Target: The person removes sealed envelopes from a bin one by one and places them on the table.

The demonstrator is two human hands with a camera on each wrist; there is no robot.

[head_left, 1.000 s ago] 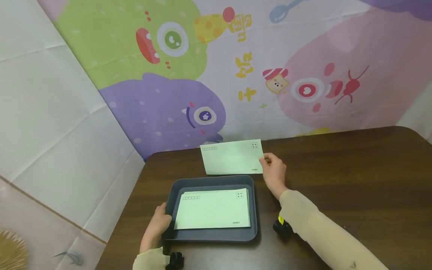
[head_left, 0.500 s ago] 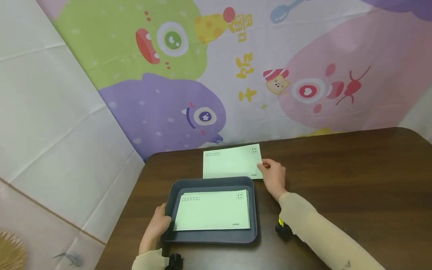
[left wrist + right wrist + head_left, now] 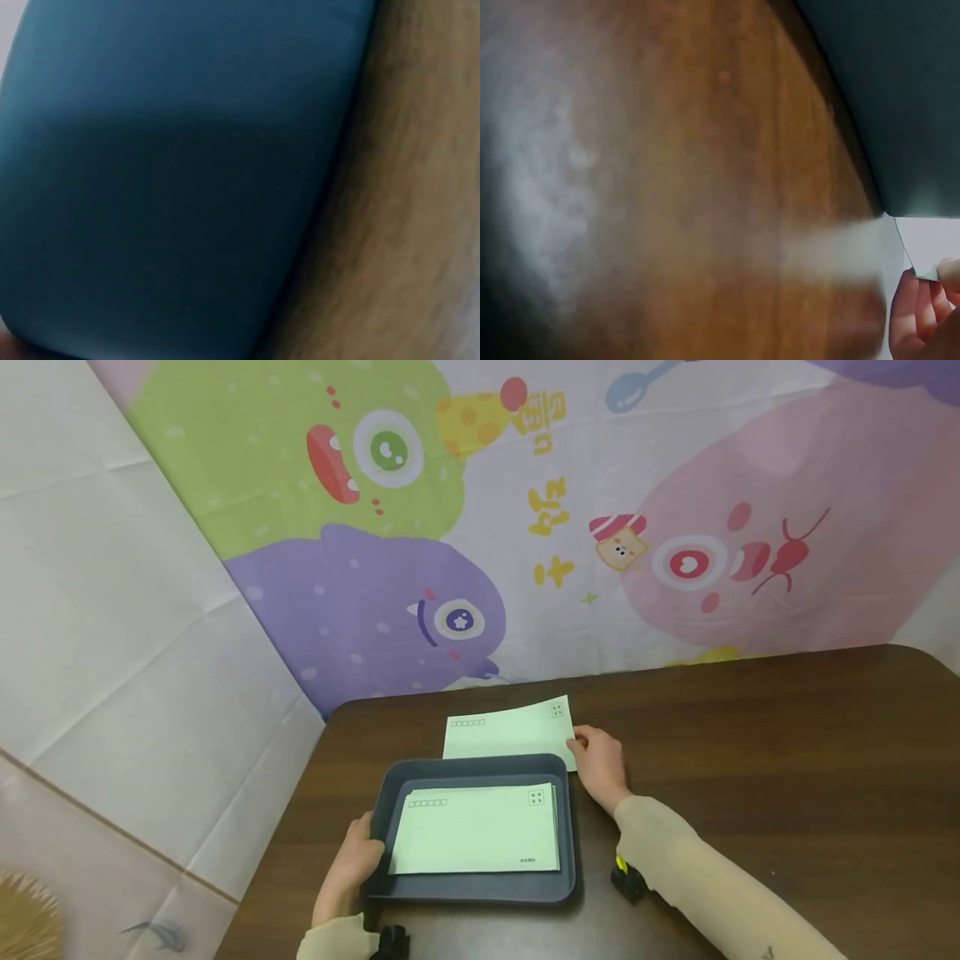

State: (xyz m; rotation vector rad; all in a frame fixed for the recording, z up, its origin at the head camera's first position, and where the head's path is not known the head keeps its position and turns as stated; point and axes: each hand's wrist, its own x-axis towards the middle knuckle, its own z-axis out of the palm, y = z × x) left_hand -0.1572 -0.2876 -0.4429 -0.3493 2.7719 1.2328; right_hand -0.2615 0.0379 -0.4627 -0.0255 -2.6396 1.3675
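Note:
A dark grey tray (image 3: 480, 887) stands on the table, and a stack of pale green envelopes (image 3: 476, 833) lies inside it. My left hand (image 3: 351, 862) grips the tray's left wall, thumb over the rim; its other fingers are mostly hidden. Behind the tray, my right hand (image 3: 600, 766) pinches a single pale green envelope (image 3: 506, 732) by its right edge. That envelope's lower part is hidden behind the tray's far rim, and its right side curves upward. In the right wrist view the fingers (image 3: 905, 311) hold the envelope's corner (image 3: 928, 244) close to the tray's corner.
The dark brown wooden table (image 3: 787, 760) extends to the right of the tray. A cartoon-printed cloth (image 3: 555, 635) hangs along its far edge, and a white panel (image 3: 150, 635) stands on the left.
My right hand has lowered the single envelope toward the table behind the tray and drawn it slightly nearer. The left hand has kept its hold on the tray.

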